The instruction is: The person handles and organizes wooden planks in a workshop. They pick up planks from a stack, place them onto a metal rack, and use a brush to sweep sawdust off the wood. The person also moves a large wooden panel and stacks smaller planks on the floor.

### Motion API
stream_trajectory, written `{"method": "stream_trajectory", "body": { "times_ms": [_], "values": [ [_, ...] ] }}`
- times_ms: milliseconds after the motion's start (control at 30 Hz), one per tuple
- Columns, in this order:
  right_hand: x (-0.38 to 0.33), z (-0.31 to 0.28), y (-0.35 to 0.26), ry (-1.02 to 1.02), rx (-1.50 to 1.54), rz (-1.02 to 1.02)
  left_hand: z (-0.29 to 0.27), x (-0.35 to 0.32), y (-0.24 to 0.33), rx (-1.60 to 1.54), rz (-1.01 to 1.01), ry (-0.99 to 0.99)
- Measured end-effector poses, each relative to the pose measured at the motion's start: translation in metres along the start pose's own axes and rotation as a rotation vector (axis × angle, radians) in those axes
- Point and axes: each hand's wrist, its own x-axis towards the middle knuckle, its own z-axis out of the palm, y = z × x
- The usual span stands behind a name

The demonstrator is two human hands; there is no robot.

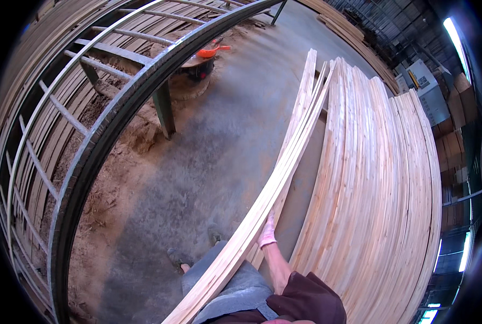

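Long pale wooden strips (260,217) run from seven to one o'clock above the grey concrete floor (198,167). A broad pale wooden board stack (365,189) lies at three o'clock, a grey ladder-like metal frame (92,135) at ten.

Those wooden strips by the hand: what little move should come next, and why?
Perhaps ease the long pale wooden strips slightly toward the broad pale wooden stack: the pink-gloved right hand is against them, and a gap separates strips from stack.

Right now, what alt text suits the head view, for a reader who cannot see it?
A gloved right hand rests against a slanting bundle of boards. A wide board stack lies to the right, a metal frame stands to the left, with grey floor between.
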Motion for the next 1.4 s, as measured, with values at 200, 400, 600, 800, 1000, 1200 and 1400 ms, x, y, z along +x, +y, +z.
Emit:
{"method": "stream_trajectory", "body": {
  "times_ms": [200, 400, 600, 800, 1000, 1200, 1400],
  "values": [
    [-0.032, 0.042, 0.037, -0.004, 0.027, 0.062, -0.008, -0.036, -0.031, -0.028, -0.073, 0.016],
    [-0.055, 0.104, 0.063, -0.157, 0.065, 0.024, 0.058, -0.012, -0.143, 0.069, -0.014, 0.153],
    [-0.105, 0.205, 0.108, -0.367, 0.190, 0.005, 0.061, -0.006, -0.251, 0.124, 0.031, 0.421],
    [-0.173, 0.340, 0.142, -0.570, 0.237, -0.002, 0.000, -0.022, -0.334, 0.044, -0.037, 0.518],
    [-0.185, 0.465, 0.179, -0.687, 0.338, 0.028, -0.036, 0.020, -0.431, 0.701, 0.062, 1.331],
    [-0.203, 0.563, 0.219, -0.906, 0.359, 0.062, -0.098, 0.027, -0.458, 0.054, -0.155, 0.826],
    [-0.210, 0.636, 0.249, -0.618, 0.270, 0.016, -0.180, 0.055, -0.513, 0.876, 0.198, 1.397]
  ]
}}
